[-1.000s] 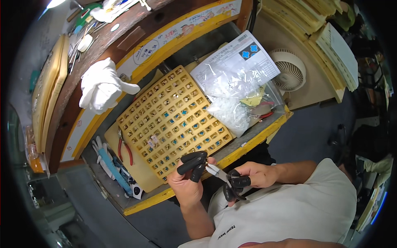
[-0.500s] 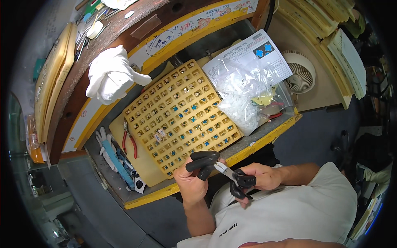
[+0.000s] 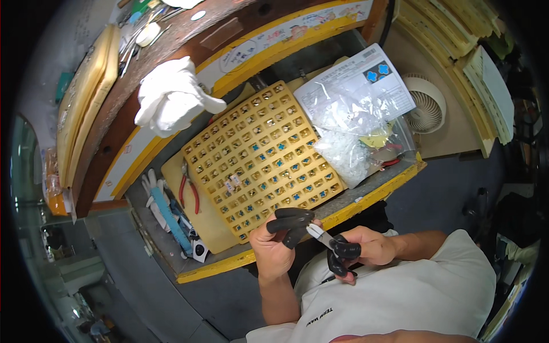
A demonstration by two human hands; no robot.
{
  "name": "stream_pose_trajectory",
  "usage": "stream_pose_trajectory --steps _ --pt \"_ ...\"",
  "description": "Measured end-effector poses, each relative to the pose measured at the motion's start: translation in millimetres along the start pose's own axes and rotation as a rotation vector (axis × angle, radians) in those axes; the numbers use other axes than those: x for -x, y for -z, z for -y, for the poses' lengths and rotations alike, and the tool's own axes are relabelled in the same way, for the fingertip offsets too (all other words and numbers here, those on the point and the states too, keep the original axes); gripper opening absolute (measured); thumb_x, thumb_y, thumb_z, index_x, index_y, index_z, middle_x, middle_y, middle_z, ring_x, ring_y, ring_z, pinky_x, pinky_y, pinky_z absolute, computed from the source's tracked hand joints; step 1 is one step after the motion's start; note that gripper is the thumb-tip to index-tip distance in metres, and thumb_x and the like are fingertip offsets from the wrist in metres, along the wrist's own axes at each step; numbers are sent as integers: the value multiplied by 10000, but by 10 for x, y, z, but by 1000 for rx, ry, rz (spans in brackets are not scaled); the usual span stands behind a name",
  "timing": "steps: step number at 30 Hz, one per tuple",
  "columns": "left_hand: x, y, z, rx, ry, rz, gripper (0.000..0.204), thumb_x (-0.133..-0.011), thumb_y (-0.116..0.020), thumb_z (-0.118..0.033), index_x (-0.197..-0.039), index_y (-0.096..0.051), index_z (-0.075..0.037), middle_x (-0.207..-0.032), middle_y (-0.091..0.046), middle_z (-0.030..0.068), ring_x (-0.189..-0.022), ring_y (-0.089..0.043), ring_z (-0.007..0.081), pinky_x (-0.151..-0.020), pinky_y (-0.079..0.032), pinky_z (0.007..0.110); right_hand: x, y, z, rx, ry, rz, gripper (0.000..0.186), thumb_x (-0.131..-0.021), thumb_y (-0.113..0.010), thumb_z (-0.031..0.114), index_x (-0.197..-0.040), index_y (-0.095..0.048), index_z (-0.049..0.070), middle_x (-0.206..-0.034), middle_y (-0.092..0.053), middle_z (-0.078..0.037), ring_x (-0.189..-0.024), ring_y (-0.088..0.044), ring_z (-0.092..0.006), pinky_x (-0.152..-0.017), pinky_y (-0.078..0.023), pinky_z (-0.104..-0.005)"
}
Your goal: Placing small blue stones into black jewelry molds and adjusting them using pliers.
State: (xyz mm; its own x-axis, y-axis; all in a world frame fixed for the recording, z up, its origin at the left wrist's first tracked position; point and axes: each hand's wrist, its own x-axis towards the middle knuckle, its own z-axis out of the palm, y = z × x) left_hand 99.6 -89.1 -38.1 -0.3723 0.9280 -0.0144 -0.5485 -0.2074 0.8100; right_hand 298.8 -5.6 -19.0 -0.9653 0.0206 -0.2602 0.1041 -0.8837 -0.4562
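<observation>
Black finger cots cover several fingertips on both hands. My right hand (image 3: pixel 369 247) grips a pair of pliers (image 3: pixel 321 235), whose pale metal jaws point up and left. Fingers pinched together, my left hand (image 3: pixel 275 243) meets the jaw tips; whatever it holds there is too small and covered to make out. Both hands are just in front of the drawer's yellow edge, close to my body. Beyond them lies a yellow tray (image 3: pixel 242 144) divided into many small square cells, with small metal pieces in them, some bearing blue four-lobed shapes.
Red-handled pliers (image 3: pixel 189 190) lie left of the tray. Clear plastic bags (image 3: pixel 345 157) rest over a printed sheet (image 3: pixel 394 94) to the right, near a round white fan (image 3: pixel 425 104). A white glove (image 3: pixel 174 97) hangs at the bench edge. The drawer's front edge (image 3: pixel 366 201) is yellow.
The whole view has shifted, so the tray and bench appear slightly to the right. My hands keep the same grip, with the pliers' jaws still at my left fingertips.
</observation>
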Motion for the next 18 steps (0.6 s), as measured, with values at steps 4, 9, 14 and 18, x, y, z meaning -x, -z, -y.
stream_pose_trajectory --steps 4,9,14,18 --pt "-45 46 -130 -30 -11 0 179 -862 -651 107 -1035 -676 69 -1038 -683 176 -914 -701 284 -845 -587 421 68 160 99 236 15 91 291 -1049 -473 210 -1134 -569 -51 -1128 -684 -178 -1047 -647 -222 -936 -486 -359" --pt "-258 463 -607 -781 -183 -365 391 -733 -491 270 -1047 -638 91 -1060 -672 148 -1001 -669 232 -957 -533 353 317 112 499 423 218 -44 299 -1011 -543 224 -1087 -614 -56 -1056 -689 -178 -1036 -664 -256 -926 -497 -358" --pt "-466 998 -829 -1259 -240 -443 407 -701 -491 223 -998 -689 29 -924 -661 110 -868 -651 211 -781 -504 297 423 153 694 535 365 -277 364 -950 -610 305 -1025 -619 -51 -1014 -687 -184 -880 -695 -226 -740 -540 -300" --pt "-566 995 -833 -1472 -294 -327 321 -692 -566 180 -926 -711 14 -877 -628 151 -754 -588 291 -671 -466 344 463 235 638 480 533 -361 360 -954 -607 309 -1051 -609 -38 -982 -684 -170 -859 -698 -215 -682 -538 -282"
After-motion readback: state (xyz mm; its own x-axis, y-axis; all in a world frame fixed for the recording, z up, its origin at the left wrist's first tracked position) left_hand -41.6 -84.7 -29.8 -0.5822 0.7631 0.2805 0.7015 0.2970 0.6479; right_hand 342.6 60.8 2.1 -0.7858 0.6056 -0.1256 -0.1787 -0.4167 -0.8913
